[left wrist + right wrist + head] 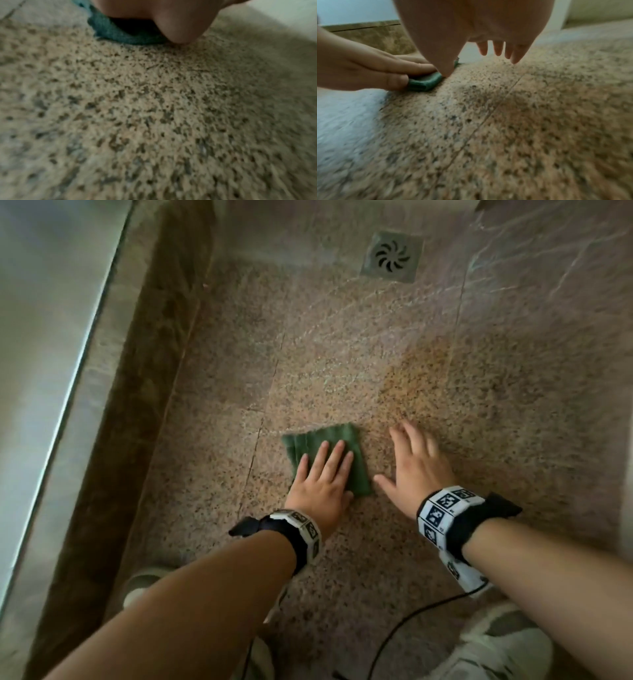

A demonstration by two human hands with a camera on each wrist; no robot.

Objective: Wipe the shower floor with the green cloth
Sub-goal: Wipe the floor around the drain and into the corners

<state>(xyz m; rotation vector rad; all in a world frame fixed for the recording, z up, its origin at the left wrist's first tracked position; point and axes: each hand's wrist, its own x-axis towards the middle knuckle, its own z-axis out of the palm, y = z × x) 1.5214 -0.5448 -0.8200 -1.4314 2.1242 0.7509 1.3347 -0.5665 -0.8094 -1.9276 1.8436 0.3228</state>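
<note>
A folded green cloth (337, 440) lies flat on the speckled shower floor (342, 364). My left hand (325, 477) presses down on the cloth with straight fingers, covering its near half. In the left wrist view the cloth (120, 33) shows under the palm. To the right of the cloth my right hand (414, 460) hovers just above the bare floor with fingers spread, its thumb near the cloth's right edge. The right wrist view shows the cloth (426, 82) beneath the left hand (368, 70), with the right thumb beside it.
A square metal drain (392, 256) sits in the floor at the far side. A raised stone curb (144, 371) and a glass panel (44, 337) run along the left. Light shoes (493, 645) and a black cable (411, 621) are near me.
</note>
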